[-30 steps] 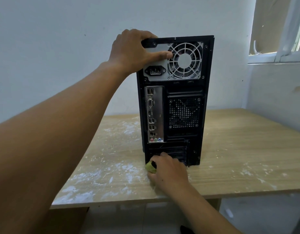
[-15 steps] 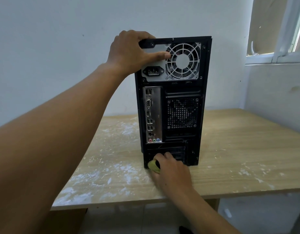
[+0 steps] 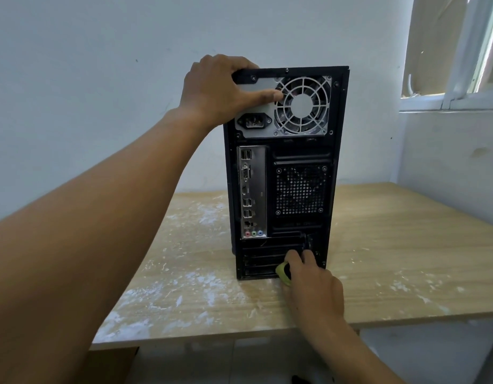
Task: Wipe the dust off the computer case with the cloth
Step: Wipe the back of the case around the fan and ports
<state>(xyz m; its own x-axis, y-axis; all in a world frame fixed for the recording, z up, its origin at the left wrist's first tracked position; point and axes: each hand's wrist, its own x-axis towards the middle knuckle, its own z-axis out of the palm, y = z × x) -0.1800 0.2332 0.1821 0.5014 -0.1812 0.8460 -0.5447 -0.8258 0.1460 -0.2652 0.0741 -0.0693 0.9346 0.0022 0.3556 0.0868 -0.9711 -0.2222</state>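
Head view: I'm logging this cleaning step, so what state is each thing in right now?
Case: upright on the table, back panel facing the camera.
Left hand: grip closed over the case's top left corner.
Right hand: pressing the cloth to the case's bottom edge.
Cloth: green, bunched, mostly hidden under the right hand.
Table: streaked with white dust, mostly left of the case.
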